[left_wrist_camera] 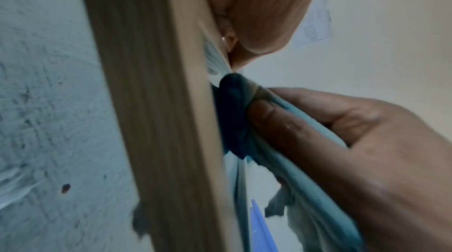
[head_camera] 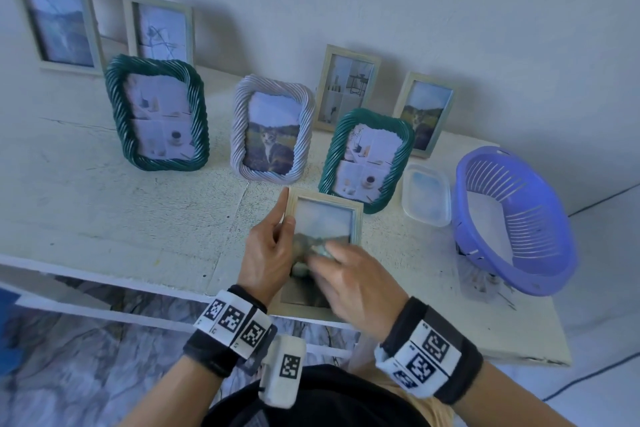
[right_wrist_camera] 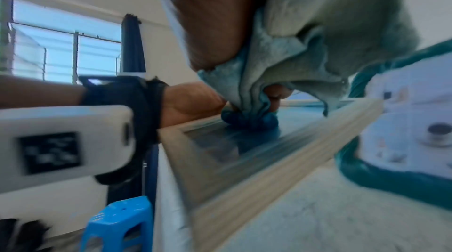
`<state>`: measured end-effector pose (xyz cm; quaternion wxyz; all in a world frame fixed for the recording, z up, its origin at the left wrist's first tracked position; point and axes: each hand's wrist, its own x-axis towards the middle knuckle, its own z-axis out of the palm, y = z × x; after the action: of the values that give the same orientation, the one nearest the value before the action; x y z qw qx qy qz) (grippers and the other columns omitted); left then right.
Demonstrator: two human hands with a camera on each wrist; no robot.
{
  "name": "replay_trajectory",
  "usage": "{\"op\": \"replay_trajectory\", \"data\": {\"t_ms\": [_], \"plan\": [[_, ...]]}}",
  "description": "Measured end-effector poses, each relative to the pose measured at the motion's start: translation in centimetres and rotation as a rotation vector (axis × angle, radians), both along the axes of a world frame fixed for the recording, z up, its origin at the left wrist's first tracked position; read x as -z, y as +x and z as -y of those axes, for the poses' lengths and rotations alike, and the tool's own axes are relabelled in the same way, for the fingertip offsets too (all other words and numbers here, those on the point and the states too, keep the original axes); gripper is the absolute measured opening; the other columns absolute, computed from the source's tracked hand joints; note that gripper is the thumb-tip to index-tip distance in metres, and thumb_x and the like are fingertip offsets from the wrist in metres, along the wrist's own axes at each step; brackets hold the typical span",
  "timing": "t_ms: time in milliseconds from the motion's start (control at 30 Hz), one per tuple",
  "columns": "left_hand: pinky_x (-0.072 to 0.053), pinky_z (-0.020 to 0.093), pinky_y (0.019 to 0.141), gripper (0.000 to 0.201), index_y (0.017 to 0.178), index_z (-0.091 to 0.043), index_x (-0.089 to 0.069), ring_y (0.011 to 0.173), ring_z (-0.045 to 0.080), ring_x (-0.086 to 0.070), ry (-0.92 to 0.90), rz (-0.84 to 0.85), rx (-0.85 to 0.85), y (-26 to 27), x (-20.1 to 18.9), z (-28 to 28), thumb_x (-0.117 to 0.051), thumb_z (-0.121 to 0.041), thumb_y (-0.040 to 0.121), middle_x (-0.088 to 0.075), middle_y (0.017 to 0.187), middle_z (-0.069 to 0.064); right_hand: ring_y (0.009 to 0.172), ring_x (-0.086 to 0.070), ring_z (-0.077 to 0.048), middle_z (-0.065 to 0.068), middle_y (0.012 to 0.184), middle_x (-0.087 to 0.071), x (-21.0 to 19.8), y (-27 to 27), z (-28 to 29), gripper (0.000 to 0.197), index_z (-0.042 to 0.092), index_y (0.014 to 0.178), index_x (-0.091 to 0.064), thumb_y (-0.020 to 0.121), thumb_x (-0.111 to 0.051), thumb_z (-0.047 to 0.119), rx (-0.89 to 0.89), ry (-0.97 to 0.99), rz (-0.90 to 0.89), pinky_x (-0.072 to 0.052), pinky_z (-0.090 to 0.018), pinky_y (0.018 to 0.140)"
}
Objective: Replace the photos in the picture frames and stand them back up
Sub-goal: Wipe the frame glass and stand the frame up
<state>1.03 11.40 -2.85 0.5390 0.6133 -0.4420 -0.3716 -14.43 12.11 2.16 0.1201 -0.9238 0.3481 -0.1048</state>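
A pale wooden picture frame (head_camera: 323, 208) lies tilted at the table's front edge, glass side up. My left hand (head_camera: 268, 246) grips its left edge, thumb on the glass and forefinger stretched along the side. My right hand (head_camera: 349, 277) holds a bunched teal cloth (head_camera: 317, 250) and presses it onto the glass. In the right wrist view the cloth (right_wrist_camera: 288, 59) meets the frame's glass (right_wrist_camera: 234, 140). In the left wrist view the frame's side (left_wrist_camera: 156, 120) fills the middle, with the cloth (left_wrist_camera: 232, 117) pressed against it.
Several frames stand along the white table (head_camera: 104, 211): a green twisted one (head_camera: 157, 114), a white twisted one (head_camera: 272, 130), another green one (head_camera: 367, 159), and plain ones behind. A clear plastic box (head_camera: 426, 194) and a purple basket (head_camera: 512, 218) sit right.
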Motion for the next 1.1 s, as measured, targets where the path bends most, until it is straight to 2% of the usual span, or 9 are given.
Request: {"op": "replay_trajectory", "data": {"t_ms": [167,267,333,500,633,733,867,1000,1100], "plan": [[-0.021,0.013,0.043,0.047,0.144,-0.015,-0.040,0.041,0.004,-0.024,-0.010,0.002,0.028,-0.8,0.2,-0.3,-0.046,-0.003,0.100,-0.028,0.041,-0.014,0.063,-0.050,-0.022,-0.004,0.077,-0.051,-0.5,0.7,3.8,0.013,0.011,0.090,-0.061,0.082,-0.062,0.000,0.257,-0.113,-0.004,-0.049,-0.039,0.058],[-0.022,0.013,0.043,0.047,0.145,-0.015,-0.040,0.041,0.003,-0.025,0.007,-0.020,0.027,-0.8,0.5,-0.8,-0.045,-0.002,0.100,-0.028,0.042,-0.014,0.065,-0.049,-0.020,-0.002,0.078,-0.049,-0.5,1.3,3.3,0.018,0.014,0.097,-0.060,0.084,-0.060,0.001,0.213,-0.109,0.019,-0.047,-0.034,0.060],[-0.024,0.013,0.043,0.047,0.145,-0.014,-0.042,0.042,0.003,-0.026,0.013,-0.026,0.028,-0.5,0.6,-0.6,-0.046,-0.002,0.100,-0.029,0.043,-0.013,0.065,-0.050,-0.018,-0.003,0.080,-0.053,-0.4,1.4,2.0,0.015,0.008,0.101,-0.065,0.088,-0.060,0.003,0.160,-0.058,0.058,-0.046,-0.030,0.058],[-0.029,0.014,0.044,0.045,0.143,-0.015,-0.042,0.043,0.003,-0.030,-0.009,-0.003,0.009,0.3,0.0,-0.1,-0.046,-0.004,0.100,-0.034,0.048,-0.013,0.070,-0.051,-0.016,-0.004,0.086,-0.055,-0.1,0.6,-0.6,0.020,0.006,0.096,-0.066,0.095,-0.047,0.013,-0.022,0.075,0.032,-0.049,-0.030,0.067],[-0.023,0.014,0.042,0.046,0.144,-0.015,-0.041,0.041,0.004,-0.025,-0.025,0.007,0.020,-0.2,-0.1,0.0,-0.046,-0.004,0.100,-0.030,0.044,-0.013,0.063,-0.052,-0.016,-0.003,0.081,-0.056,-0.9,0.0,2.7,0.013,0.005,0.096,-0.066,0.091,-0.055,0.011,0.142,-0.053,0.007,-0.052,-0.034,0.059],[-0.022,0.016,0.042,0.046,0.145,-0.018,-0.042,0.042,0.003,-0.023,-0.013,-0.014,0.017,-0.6,0.3,0.0,-0.046,-0.006,0.100,-0.029,0.042,-0.014,0.064,-0.054,-0.023,-0.005,0.079,-0.055,-1.3,0.1,4.6,0.008,0.008,0.092,-0.066,0.086,-0.062,0.005,0.265,-0.130,-0.003,-0.050,-0.038,0.058],[-0.023,0.016,0.042,0.045,0.144,-0.018,-0.042,0.042,0.003,-0.024,-0.007,-0.002,0.007,-0.5,0.3,0.1,-0.047,-0.007,0.100,-0.029,0.043,-0.012,0.067,-0.054,-0.020,-0.005,0.083,-0.056,-1.2,0.6,3.1,0.012,0.006,0.098,-0.067,0.087,-0.063,0.004,0.157,-0.066,0.040,-0.049,-0.032,0.060],[-0.025,0.019,0.043,0.048,0.143,-0.020,-0.046,0.045,0.005,-0.026,-0.013,-0.026,-0.015,0.2,0.4,0.4,-0.048,-0.021,0.096,-0.030,0.049,-0.012,0.069,-0.051,-0.018,-0.005,0.085,-0.056,-0.8,0.3,0.6,0.013,0.005,0.099,-0.068,0.091,-0.058,0.006,-0.028,0.035,0.055,-0.047,-0.030,0.065],[-0.023,0.016,0.042,0.044,0.142,-0.021,-0.045,0.042,0.003,-0.024,0.015,-0.011,-0.016,0.3,0.3,0.3,-0.047,-0.009,0.100,-0.027,0.044,-0.013,0.075,-0.052,-0.018,-0.004,0.088,-0.057,-0.4,-0.8,-0.3,0.017,0.007,0.103,-0.069,0.094,-0.054,0.011,-0.109,0.064,0.016,-0.046,-0.028,0.068]]}}
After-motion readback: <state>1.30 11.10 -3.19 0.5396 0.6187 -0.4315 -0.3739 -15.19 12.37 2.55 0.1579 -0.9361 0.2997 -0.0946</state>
